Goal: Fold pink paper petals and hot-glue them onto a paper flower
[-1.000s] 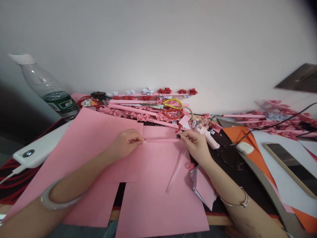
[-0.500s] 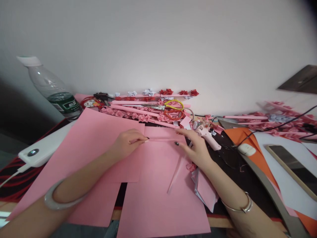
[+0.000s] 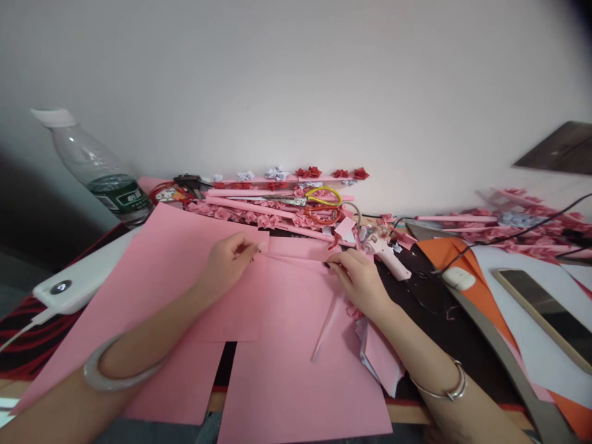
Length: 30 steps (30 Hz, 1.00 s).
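Since each end is pinched, a narrow strip of pink paper spans the space between both sets of fingertips, presumably to keep it straight. The left hand and right hand each close thumb and forefinger on it. Flat, rectangular pink paper sheets lie beneath the fingers, perhaps as a working surface; a slim, pale, straight stick rests just nearside of the right fingertips. Both forearms angle inward, knuckles up.
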Tool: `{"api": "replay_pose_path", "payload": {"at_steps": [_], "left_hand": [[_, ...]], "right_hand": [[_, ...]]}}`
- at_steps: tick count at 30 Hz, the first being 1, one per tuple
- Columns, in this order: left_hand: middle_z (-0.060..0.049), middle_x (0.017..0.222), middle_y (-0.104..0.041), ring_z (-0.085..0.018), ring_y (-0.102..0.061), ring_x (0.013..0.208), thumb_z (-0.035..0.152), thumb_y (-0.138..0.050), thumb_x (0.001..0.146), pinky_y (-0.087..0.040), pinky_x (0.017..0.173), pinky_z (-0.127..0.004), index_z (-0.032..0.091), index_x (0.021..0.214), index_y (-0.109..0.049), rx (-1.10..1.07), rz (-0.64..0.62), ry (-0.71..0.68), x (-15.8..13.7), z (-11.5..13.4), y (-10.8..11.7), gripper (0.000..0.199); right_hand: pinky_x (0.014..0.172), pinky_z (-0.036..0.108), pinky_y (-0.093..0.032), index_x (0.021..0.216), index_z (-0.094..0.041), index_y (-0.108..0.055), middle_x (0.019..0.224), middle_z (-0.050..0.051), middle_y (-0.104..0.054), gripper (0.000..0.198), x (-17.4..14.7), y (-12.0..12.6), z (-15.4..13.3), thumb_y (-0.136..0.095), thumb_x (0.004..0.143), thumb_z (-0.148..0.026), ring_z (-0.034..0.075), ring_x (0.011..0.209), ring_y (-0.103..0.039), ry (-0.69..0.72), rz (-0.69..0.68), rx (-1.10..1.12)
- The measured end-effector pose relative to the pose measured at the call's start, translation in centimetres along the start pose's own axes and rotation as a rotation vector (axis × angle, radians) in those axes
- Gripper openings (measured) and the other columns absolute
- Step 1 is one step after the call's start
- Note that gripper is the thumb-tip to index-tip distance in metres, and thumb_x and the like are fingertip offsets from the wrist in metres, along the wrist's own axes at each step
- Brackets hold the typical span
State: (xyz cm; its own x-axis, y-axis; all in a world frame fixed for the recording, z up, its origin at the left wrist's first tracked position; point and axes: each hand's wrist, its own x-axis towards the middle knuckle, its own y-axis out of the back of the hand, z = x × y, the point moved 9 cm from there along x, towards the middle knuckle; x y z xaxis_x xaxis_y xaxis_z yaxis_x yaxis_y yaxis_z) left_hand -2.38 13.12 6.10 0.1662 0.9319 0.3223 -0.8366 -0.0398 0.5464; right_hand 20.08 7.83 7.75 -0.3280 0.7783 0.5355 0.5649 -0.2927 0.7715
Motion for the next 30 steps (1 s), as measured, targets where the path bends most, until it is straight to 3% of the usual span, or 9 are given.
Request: {"api": "replay_pose_path", "payload": {"at_steps": [5, 9, 13, 17, 20, 23, 25, 30], "left_hand": [[0.002, 0.053, -0.043, -0.014, -0.043, 0.053, 0.039, -0.039, 0.090, -0.034, 0.056, -0.027, 0.021, 0.055, -0.041, -0.073, 0.126, 0.129, 0.5, -1.6, 1.7, 0.040], [0.002, 0.052, -0.042, -0.013, -0.042, 0.052, 0.041, -0.038, 0.090, -0.036, 0.055, -0.027, 0.021, 0.051, -0.039, -0.155, 0.077, 0.142, 0.6, -2.1, 1.0, 0.044], [-0.001, 0.074, -0.058, -0.014, -0.056, 0.068, 0.039, -0.051, 0.084, -0.047, 0.067, -0.028, 0.018, 0.084, -0.055, -0.339, -0.107, 0.114, 0.6, -1.4, -1.3, 0.022], [-0.010, 0.109, -0.060, -0.017, -0.061, 0.088, 0.041, -0.053, 0.084, -0.050, 0.080, -0.033, 0.017, 0.118, -0.047, -0.454, -0.150, 0.089, 0.4, -1.1, -2.1, 0.042], [-0.011, 0.113, -0.060, -0.019, -0.061, 0.092, 0.041, -0.061, 0.079, -0.050, 0.082, -0.035, 0.018, 0.124, -0.046, -0.342, -0.125, -0.003, 0.3, -0.9, -1.7, 0.053], [-0.007, 0.097, -0.068, -0.018, -0.062, 0.086, 0.039, -0.058, 0.082, -0.050, 0.079, -0.032, 0.018, 0.102, -0.064, -0.082, -0.212, -0.198, -0.2, 0.6, -2.3, 0.029], [-0.006, 0.087, -0.070, -0.018, -0.062, 0.081, 0.035, -0.051, 0.087, -0.049, 0.075, -0.031, 0.019, 0.089, -0.069, 0.059, -0.284, -0.358, -0.8, 1.9, -3.2, 0.024], [-0.007, 0.093, -0.070, -0.019, -0.060, 0.082, 0.029, -0.044, 0.091, -0.047, 0.074, -0.031, 0.018, 0.101, -0.066, 0.269, -0.369, -0.554, -2.1, 3.6, -4.9, 0.027]], "right_hand": [[0.064, 0.029, -0.045, 0.088, -0.020, -0.061, 0.074, 0.003, -0.067, 0.013, -0.3, 1.3, 2.1, -0.048, 0.086, -0.018, 0.018, 0.069, -0.061, -0.132, 0.104, -0.044], [0.061, 0.027, -0.045, 0.087, -0.020, -0.062, 0.075, 0.002, -0.068, 0.012, -0.6, 1.9, 2.6, -0.049, 0.086, -0.020, 0.017, 0.064, -0.062, -0.185, 0.159, -0.064], [0.064, 0.027, -0.047, 0.088, -0.020, -0.062, 0.079, 0.004, -0.069, 0.012, -0.5, 2.1, 2.0, -0.049, 0.086, -0.019, 0.017, 0.068, -0.063, -0.151, 0.164, -0.066], [0.068, 0.030, -0.048, 0.091, -0.021, -0.061, 0.086, 0.005, -0.069, 0.015, -0.3, 1.8, 1.2, -0.047, 0.088, -0.018, 0.019, 0.077, -0.064, -0.089, 0.133, -0.035], [0.072, 0.032, -0.048, 0.092, -0.021, -0.061, 0.086, 0.005, -0.068, 0.017, -0.2, 1.1, 0.1, -0.044, 0.090, -0.018, 0.019, 0.080, -0.063, -0.007, 0.065, -0.008], [0.073, 0.032, -0.047, 0.092, -0.020, -0.060, 0.086, 0.006, -0.067, 0.017, -0.2, 0.3, -0.9, -0.043, 0.090, -0.017, 0.019, 0.081, -0.062, 0.060, -0.004, 0.030], [0.074, 0.032, -0.047, 0.092, -0.019, -0.059, 0.087, 0.007, -0.067, 0.017, -0.2, -0.1, -1.4, -0.043, 0.091, -0.016, 0.019, 0.081, -0.061, 0.090, -0.041, 0.045], [0.077, 0.034, -0.046, 0.095, -0.018, -0.059, 0.095, 0.008, -0.066, 0.018, -0.4, -1.0, -2.6, -0.042, 0.090, -0.014, 0.020, 0.086, -0.059, 0.147, -0.108, 0.060]]}}
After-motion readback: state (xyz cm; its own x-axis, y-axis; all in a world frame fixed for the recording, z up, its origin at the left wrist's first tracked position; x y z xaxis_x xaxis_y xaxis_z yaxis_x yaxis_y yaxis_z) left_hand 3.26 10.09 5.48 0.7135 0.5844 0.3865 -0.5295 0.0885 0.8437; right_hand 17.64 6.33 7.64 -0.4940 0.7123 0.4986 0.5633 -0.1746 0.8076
